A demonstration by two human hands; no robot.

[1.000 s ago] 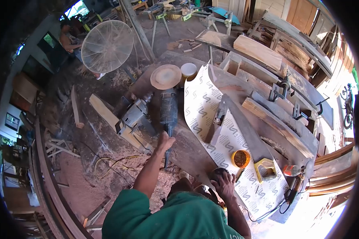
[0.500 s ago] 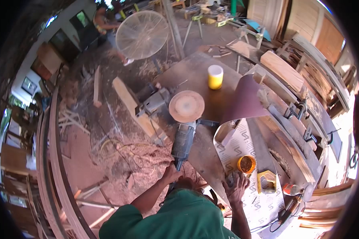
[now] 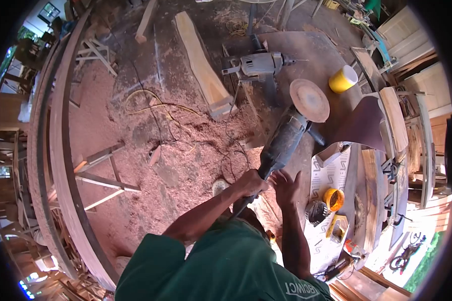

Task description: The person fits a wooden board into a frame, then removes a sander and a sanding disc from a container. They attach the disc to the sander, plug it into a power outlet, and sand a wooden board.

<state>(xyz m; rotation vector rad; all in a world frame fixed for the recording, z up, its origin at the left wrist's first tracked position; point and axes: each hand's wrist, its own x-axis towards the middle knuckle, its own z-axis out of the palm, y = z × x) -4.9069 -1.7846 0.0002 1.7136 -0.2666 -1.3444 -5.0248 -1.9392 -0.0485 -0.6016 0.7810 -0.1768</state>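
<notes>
My left hand is closed around the rear handle of a dark angle grinder, whose round sanding disc faces up above the table. Beside the handle, my right hand is raised with its fingers apart and holds nothing. To its right, a dark round container, an orange-rimmed cup and a yellow tool rest on a patterned white sheet. A curled brown sandpaper sheet lies beyond the grinder's side handle.
A grey power drill and a yellow jar with a white lid stand on the brown table. A wooden plank lies left of them. Sawdust and cords cover the floor. Clamped boards are at the right.
The view has turned toward the left and down. My right hand has left the container on the white sheet and come up near the grinder's handle. My left hand still holds the grinder.
</notes>
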